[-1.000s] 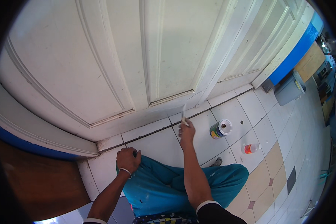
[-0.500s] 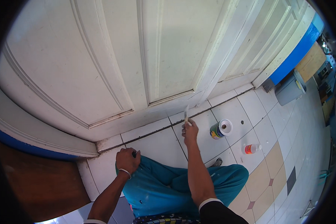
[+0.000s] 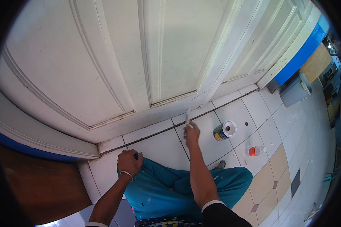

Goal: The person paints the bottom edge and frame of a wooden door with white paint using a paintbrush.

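Observation:
My right hand (image 3: 191, 133) is closed round the handle of a slim paintbrush (image 3: 188, 116), whose pale bristles point up toward the bottom rail of the white panelled door (image 3: 178, 49). At this angle I cannot tell whether the tip touches the door. Resting on my left knee, my left hand (image 3: 129, 162) holds nothing; its thumb stands apart from bent fingers. A paint can (image 3: 219, 133) with a colourful label and white rim stands on the floor right of my right hand.
A clear plastic bottle (image 3: 256, 151) with a red-orange label lies on the white tiles right of the can. Farther right, a grey bin (image 3: 294, 92) stands by a blue wall section (image 3: 301, 53). A brown wooden panel (image 3: 41, 185) is at lower left.
My right hand and the paintbrush have shifted very slightly to the left. My left hand stays on the knee.

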Available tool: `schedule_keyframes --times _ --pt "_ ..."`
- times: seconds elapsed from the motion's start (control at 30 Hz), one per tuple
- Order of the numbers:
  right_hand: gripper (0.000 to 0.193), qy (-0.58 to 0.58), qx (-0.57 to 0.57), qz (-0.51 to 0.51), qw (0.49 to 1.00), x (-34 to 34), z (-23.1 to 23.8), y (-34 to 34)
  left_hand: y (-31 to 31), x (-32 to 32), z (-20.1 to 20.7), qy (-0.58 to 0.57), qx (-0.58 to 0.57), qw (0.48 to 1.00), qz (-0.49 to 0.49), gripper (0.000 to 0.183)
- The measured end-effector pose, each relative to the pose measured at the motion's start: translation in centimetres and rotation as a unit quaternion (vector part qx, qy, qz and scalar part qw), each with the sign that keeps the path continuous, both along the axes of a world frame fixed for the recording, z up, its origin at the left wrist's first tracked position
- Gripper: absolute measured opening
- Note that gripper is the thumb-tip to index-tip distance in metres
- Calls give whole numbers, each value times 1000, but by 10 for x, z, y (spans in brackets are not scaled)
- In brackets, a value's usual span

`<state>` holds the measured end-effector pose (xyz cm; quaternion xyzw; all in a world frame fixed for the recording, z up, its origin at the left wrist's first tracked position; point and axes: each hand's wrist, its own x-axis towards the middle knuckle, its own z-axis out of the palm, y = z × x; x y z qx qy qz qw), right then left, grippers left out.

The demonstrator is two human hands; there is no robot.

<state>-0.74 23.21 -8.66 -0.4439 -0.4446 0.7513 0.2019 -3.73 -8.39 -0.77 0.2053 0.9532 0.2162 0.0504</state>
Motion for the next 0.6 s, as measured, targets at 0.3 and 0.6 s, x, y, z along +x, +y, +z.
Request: schedule_keyframes --times 0.3,0.6 --pt "39 -43 15 218 975 25 21 -48 -4 0 0 -6 10 1000 6 28" --pt "38 -17 -11 6 1000 -5 -1 -12 -3 1 -3 13 4 1000 -2 27"
